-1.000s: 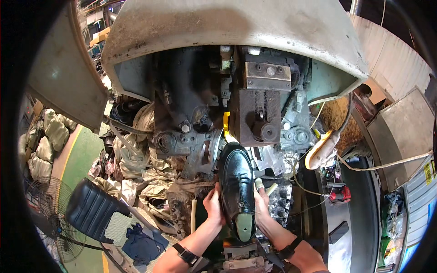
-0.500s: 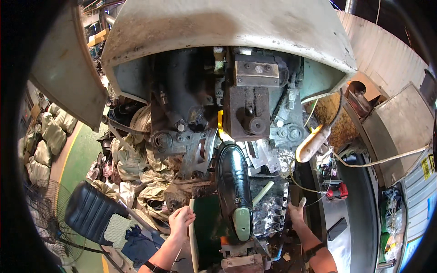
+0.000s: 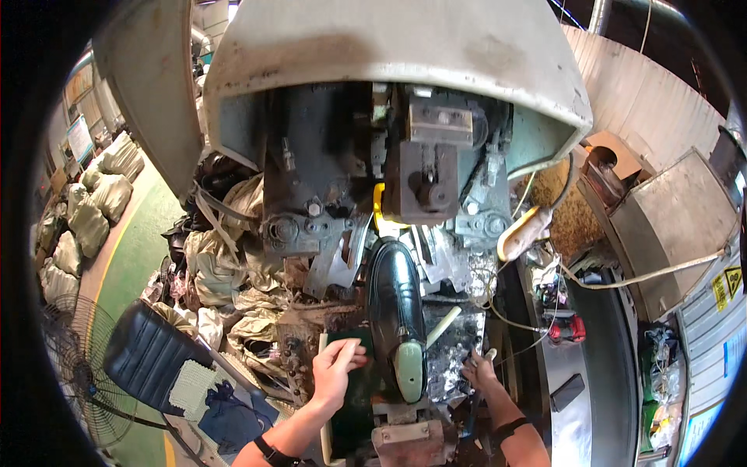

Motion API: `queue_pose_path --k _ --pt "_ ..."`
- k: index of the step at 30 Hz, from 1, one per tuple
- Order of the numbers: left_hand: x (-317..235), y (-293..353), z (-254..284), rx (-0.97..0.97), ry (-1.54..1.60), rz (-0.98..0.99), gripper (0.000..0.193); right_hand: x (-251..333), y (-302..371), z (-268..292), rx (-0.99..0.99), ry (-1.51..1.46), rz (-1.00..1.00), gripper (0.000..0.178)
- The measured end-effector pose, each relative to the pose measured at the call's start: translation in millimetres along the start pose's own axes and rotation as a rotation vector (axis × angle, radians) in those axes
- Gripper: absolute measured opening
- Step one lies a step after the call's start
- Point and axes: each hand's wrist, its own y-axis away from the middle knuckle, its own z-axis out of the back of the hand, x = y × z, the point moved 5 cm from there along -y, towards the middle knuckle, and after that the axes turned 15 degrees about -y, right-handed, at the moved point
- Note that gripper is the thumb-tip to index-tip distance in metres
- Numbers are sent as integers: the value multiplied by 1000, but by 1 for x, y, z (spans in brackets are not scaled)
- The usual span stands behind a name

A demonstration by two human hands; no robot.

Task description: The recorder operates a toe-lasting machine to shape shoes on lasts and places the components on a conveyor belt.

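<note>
Black leather shoe (image 3: 393,292): sitting in the machine (image 3: 428,175), toe end toward the yellow piece (image 3: 379,206), pale green form (image 3: 409,370) poking out the near end. No hand on it now; a second ago both were gripping its sides.

Left hand (image 3: 336,372): loosely curled, nothing visible in it, just left of the shoe and over the dark green panel (image 3: 356,401). Half a second ago it was further out by the panel's pale edge strip (image 3: 325,409), so it's come inward.

Right hand (image 3: 479,370): also in closer than half a second ago, right by the edge of the grimy metal block (image 3: 459,362). Fingers are too murky, can't tell if they're holding anything or even touching the block.

Both hands: well apart, shoe between them.

Pale rod (image 3: 443,327): slanting beside the shoe on the right, same as half a second back.

Hanging tool (image 3: 523,233): still dangling off to the right.

View: swung a bit, so more of the sacks (image 3: 109,198) show at far left.
</note>
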Motion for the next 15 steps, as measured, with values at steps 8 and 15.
queue_pose_path --k 8,15 --pt "-34 18 -26 -62 -162 -270 24 59 95 -28 259 201 238 67" --pt "-66 48 -89 -162 -725 -491 98 61 132 -86 571 316 403 54"
